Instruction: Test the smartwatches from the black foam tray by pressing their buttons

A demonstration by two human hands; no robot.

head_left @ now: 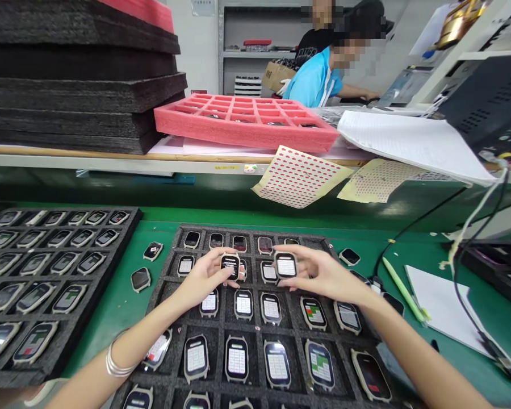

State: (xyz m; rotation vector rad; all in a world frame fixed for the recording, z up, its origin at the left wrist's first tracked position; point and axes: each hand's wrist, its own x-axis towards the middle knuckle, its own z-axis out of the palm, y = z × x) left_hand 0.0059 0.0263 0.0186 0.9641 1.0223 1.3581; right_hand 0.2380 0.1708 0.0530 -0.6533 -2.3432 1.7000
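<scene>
A smartwatch body with white text on a dark screen is held in my left hand, the thumb lying over its lower edge. My right hand grips another strapless smartwatch by its sides, its screen showing a white list. Both hands are above a black foam tray whose compartments hold several more lit watch bodies. Some of these screens show white tables, others green and red blocks. A watch with a white screen lies in a compartment just beside my right fingers.
A second foam tray of watches lies at left. Loose watches rest on the green table between the trays. On the shelf are stacked black foam, a pink foam tray and papers. Cables and a green pen lie right. Two people are behind.
</scene>
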